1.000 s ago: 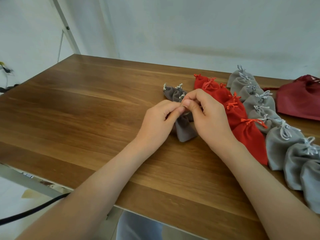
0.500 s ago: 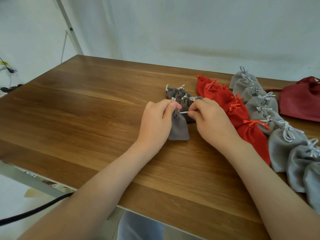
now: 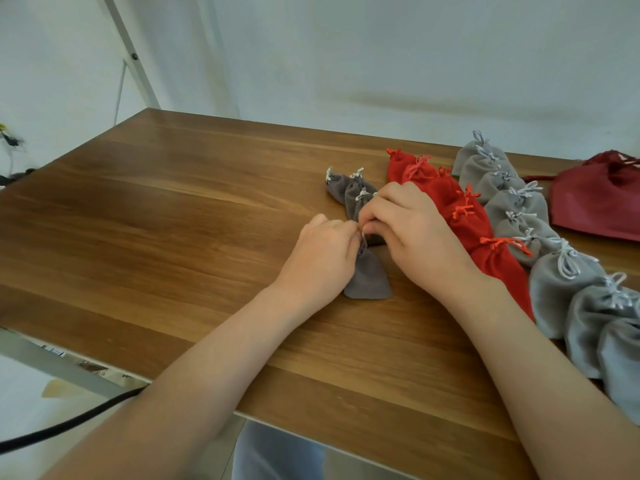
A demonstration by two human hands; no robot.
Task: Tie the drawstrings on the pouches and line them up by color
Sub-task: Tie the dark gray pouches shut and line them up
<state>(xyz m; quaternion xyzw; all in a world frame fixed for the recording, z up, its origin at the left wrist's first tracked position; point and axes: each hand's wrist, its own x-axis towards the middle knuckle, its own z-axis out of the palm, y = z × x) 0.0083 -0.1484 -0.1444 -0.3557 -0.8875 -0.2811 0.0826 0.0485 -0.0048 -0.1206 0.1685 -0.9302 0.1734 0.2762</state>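
Note:
A dark grey pouch (image 3: 369, 278) lies on the wooden table (image 3: 180, 244) between my hands. My left hand (image 3: 320, 258) and my right hand (image 3: 412, 233) meet at its gathered neck, fingertips pinching the pale drawstring there. The knot itself is hidden by my fingers. Behind them a short row of dark grey pouches (image 3: 349, 192) lies tied. To the right runs a row of red pouches (image 3: 464, 220) with orange strings, then a longer row of light grey pouches (image 3: 561, 282) with white bows.
A larger dark red bag (image 3: 602, 199) lies at the far right of the table. A metal frame post (image 3: 128, 53) stands at the back left by the white wall. A black cable (image 3: 52, 431) hangs below the table's front edge.
The pouch was pulled down out of the dark grey row and its string drawn out sideways. Now both hands have closed together again at its neck.

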